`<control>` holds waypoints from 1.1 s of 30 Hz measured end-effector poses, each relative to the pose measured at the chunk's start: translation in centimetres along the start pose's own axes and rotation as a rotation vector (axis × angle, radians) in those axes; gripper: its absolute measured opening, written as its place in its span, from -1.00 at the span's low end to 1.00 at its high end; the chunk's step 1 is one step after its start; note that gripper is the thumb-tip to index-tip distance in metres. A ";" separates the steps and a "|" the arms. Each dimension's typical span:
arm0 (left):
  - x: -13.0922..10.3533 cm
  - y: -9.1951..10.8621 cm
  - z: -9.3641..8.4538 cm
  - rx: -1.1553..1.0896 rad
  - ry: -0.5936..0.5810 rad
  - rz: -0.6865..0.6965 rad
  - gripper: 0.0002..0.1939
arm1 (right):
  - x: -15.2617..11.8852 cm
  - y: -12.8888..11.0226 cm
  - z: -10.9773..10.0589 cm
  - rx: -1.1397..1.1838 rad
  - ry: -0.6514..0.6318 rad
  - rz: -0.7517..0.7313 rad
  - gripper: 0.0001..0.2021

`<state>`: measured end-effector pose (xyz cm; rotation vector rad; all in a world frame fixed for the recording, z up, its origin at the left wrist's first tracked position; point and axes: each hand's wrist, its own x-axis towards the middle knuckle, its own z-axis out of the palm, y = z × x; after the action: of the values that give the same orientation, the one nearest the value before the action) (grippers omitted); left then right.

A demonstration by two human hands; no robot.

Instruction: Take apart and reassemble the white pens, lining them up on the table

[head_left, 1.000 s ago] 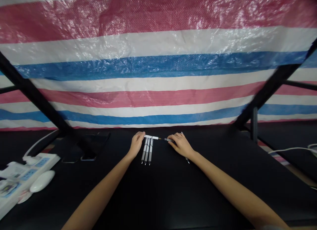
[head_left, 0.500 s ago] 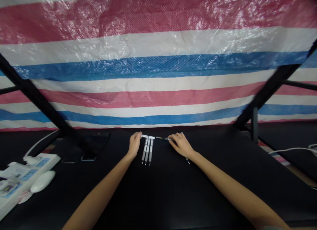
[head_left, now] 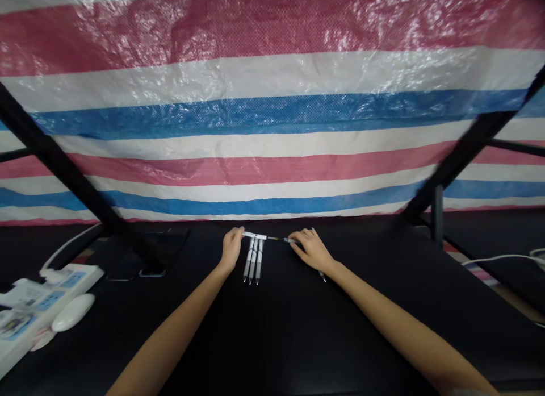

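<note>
My left hand (head_left: 232,248) pinches the left end of a white pen barrel (head_left: 259,236) lying crosswise. Below the barrel, three white and grey pens (head_left: 252,261) lie side by side, tips toward me. My right hand (head_left: 312,248) has its fingers closed on a thin pen refill (head_left: 279,239). The refill's left end meets the right end of the barrel; whether it is inside cannot be made out. A pen tip (head_left: 322,276) sticks out below my right hand, and the rest of that piece is hidden under the hand.
On the left stand a white power strip (head_left: 53,296) with plugs and a white mouse (head_left: 74,312). Dark flat devices (head_left: 164,248) lie behind a black frame leg (head_left: 85,186). Another frame leg (head_left: 451,163) and white cables (head_left: 502,257) are at right. Striped sheeting (head_left: 272,169) hangs behind.
The refill has moved slightly left, closing the small gap to the white barrel. Both hands are almost where they were.
</note>
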<state>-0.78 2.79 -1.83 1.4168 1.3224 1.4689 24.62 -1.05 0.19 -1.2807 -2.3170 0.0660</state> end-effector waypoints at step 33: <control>-0.4 1.2 0.4 0.189 -0.147 0.174 -0.54 | 0.1 0.0 -0.1 0.001 0.005 -0.008 -0.82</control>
<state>-0.16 2.21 -0.80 1.7659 1.3001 1.3462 24.63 -1.00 0.29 -1.2703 -2.3171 0.0607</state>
